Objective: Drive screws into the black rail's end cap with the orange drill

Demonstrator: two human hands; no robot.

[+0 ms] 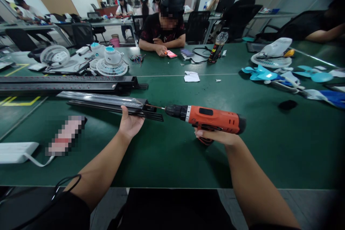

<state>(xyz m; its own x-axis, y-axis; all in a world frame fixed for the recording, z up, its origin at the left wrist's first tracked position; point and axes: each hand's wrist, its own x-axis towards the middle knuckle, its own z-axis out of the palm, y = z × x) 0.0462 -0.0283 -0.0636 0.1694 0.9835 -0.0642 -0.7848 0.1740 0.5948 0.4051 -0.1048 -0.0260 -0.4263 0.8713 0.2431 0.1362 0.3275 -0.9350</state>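
My right hand is closed round the grip of an orange and black cordless drill, held level above the green table. The drill's bit points left into the end of a long dark metal rail lying on the table. My left hand grips the near side of that rail close to its right end, thumb up against it.
A longer black rail lies behind. Small white fans stand at the back left, blue fan blades and a fan guard at the right. A white power strip lies near left. A person sits opposite; others work further back.
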